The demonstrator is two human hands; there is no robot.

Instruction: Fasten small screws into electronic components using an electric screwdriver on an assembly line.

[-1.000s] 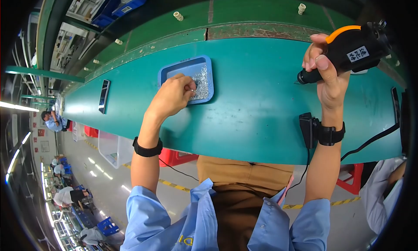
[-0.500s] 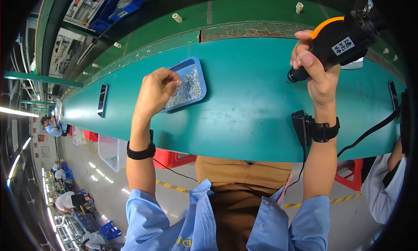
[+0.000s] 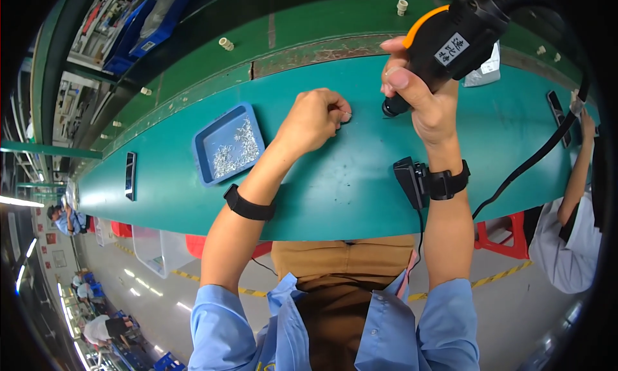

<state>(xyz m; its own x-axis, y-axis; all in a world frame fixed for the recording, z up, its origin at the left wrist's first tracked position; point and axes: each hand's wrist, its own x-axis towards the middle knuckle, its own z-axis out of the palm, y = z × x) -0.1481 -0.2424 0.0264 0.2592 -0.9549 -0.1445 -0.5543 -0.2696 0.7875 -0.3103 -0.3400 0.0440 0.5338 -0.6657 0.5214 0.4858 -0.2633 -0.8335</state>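
Note:
Above the middle of the bench, my left hand [image 3: 313, 121] is closed in a pinch, with a small silvery screw [image 3: 347, 118] just showing at the fingertips. My right hand [image 3: 428, 104] grips a black electric screwdriver [image 3: 450, 46] with an orange strip, its nose angled down and left toward my left fingers. A gap separates that nose from the pinched fingertips. Left of my left forearm lies a blue plastic tray [image 3: 199, 153], holding many loose small silver screws [image 3: 244, 142] scattered across its floor.
The green bench top [image 3: 347, 203] carries a phone [image 3: 131, 176] on the left and another phone [image 3: 559, 118] at the right. A silvery packet [image 3: 484, 73] lies behind the screwdriver. A black cable [image 3: 524, 171] crosses the right side. Another person's arm [image 3: 577, 165] reaches in at far right.
My left hand has left the tray and moved right, toward the screwdriver, still pinched. The right hand keeps hold of the screwdriver. The whole view has shifted somewhat.

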